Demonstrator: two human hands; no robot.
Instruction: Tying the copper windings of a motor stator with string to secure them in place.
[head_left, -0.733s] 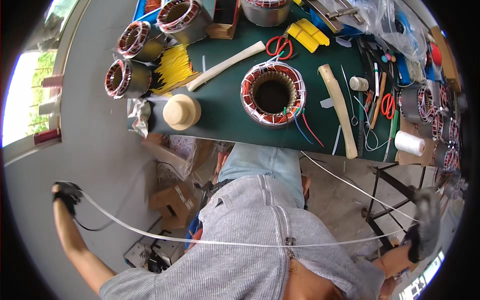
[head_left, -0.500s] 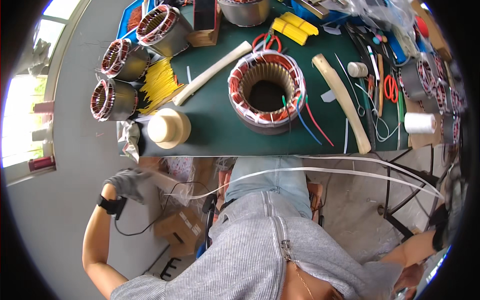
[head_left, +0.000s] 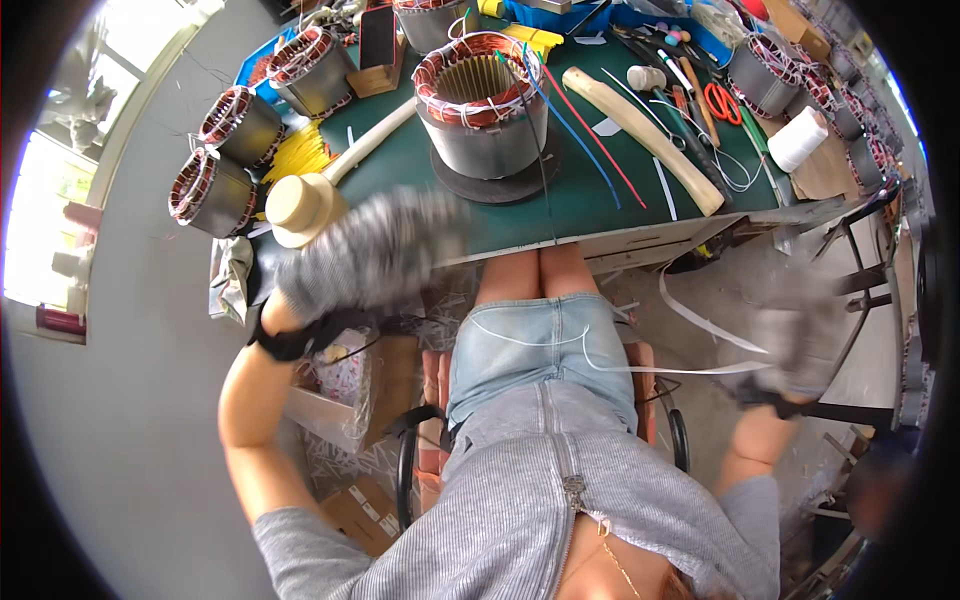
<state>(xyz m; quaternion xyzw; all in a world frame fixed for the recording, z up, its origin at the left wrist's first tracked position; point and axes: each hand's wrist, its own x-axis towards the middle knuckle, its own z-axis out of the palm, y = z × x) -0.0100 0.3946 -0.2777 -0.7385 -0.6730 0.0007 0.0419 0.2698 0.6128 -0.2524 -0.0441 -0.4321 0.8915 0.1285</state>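
Note:
My left hand [head_left: 370, 250], in a grey glove, is raised over the near left table edge. Motion smears its fingers, so what it holds, if anything, is unclear. My right hand [head_left: 795, 335], also gloved and blurred, is off the table at the right, closed on a thin white strip [head_left: 700, 371]. The strip trails over my lap, with another length looping up beside that hand. At the table's middle, a motor stator [head_left: 480, 140] with copper-red windings stands on a dark round base [head_left: 495, 187]. A blue wire [head_left: 585, 140] and a red wire [head_left: 600, 140] hang from it.
Left of the stator are a beige round block [head_left: 300, 205], a pale stick [head_left: 372, 138] and yellow strips [head_left: 300, 152]. More stators [head_left: 212, 190] line the far left. On the right lie a wooden stick [head_left: 645, 140], red scissors [head_left: 722, 104] and a white thread spool [head_left: 797, 140].
My left hand has risen and come right, over the table edge. My right hand has come inward from the far right, and the strip now sags in loops. The view has shifted.

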